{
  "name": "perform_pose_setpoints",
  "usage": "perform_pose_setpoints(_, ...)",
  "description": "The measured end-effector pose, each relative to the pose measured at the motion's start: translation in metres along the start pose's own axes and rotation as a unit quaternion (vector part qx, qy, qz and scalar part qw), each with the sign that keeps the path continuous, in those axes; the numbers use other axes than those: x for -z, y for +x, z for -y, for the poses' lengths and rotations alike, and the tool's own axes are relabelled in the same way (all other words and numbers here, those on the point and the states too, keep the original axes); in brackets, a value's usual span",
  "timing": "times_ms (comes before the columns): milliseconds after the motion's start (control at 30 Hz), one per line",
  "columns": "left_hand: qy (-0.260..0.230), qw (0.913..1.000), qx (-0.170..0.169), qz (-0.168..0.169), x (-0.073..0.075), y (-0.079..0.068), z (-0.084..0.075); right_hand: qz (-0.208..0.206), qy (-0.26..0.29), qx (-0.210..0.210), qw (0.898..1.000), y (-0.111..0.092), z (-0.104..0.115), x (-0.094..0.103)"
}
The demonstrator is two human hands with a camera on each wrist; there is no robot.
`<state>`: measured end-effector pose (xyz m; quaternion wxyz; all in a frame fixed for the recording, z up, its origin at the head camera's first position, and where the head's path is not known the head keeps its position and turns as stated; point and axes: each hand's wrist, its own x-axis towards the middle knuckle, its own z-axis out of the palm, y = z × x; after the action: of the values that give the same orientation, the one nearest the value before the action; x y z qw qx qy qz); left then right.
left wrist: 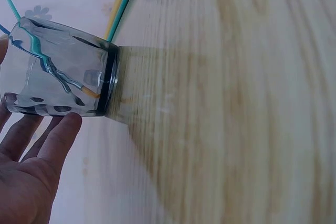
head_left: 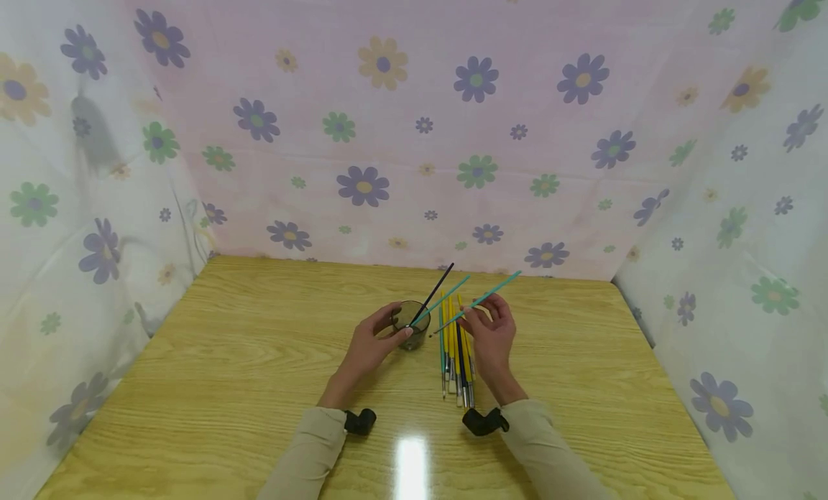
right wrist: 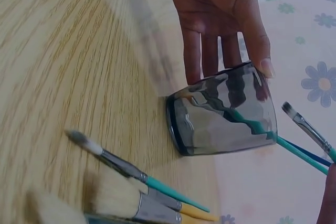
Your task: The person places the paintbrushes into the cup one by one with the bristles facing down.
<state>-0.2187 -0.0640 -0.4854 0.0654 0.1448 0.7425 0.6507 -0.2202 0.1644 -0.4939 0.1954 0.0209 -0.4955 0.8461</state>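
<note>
My left hand grips a smoky clear glass from its left side, thumb at the rim and fingers along the wall. In the glass lean a dark-handled paintbrush and a teal paintbrush, bristles down. To the right, my right hand pinches another teal paintbrush by its handle. That brush slants with its bristle end low, pointing towards the glass just right of it. The right wrist view shows its dark bristles and metal ferrule at rim height, outside the glass.
Between the hands, a row of paintbrushes with yellow, teal and dark handles lies on the wooden table, bristles towards me. Flowered cloth hangs behind the table and at both sides. Each wrist carries a black camera mount.
</note>
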Motion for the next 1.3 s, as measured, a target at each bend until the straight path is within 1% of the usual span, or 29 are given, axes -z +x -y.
perform_pose_setpoints(367, -0.003, 1.0, -0.001, -0.006, -0.001, 0.0, 0.001, -0.008, -0.012, 0.027, 1.0, 0.0, -0.009, -0.012)
perform_pose_setpoints(600, -0.001, 1.0, 0.005, -0.007, -0.001, 0.0, 0.003, -0.005, -0.002, 0.045, 0.999, 0.004, -0.017, -0.014)
perform_pose_setpoints(700, -0.002, 1.0, 0.006, -0.007, -0.001, 0.0, 0.003, -0.001, -0.016, 0.048, 0.999, 0.004, -0.021, -0.015)
perform_pose_setpoints(900, -0.004, 0.9999, 0.006, -0.009, 0.0, 0.0, 0.003, 0.01, -0.036, 0.04, 0.999, 0.001, -0.028, -0.019)
perform_pose_setpoints(1033, 0.003, 0.9998, -0.005, -0.02, -0.001, 0.009, 0.026, 0.024, -0.032, 0.041, 0.998, 0.001, -0.033, -0.02)
perform_pose_setpoints(1133, 0.009, 0.9994, -0.018, -0.027, -0.002, 0.015, 0.043, 0.037, -0.04, 0.045, 0.997, 0.002, -0.038, -0.02)
perform_pose_setpoints(1300, 0.01, 0.9994, -0.019, -0.029, -0.002, 0.014, 0.044, 0.048, -0.072, 0.048, 0.995, 0.001, -0.044, -0.02)
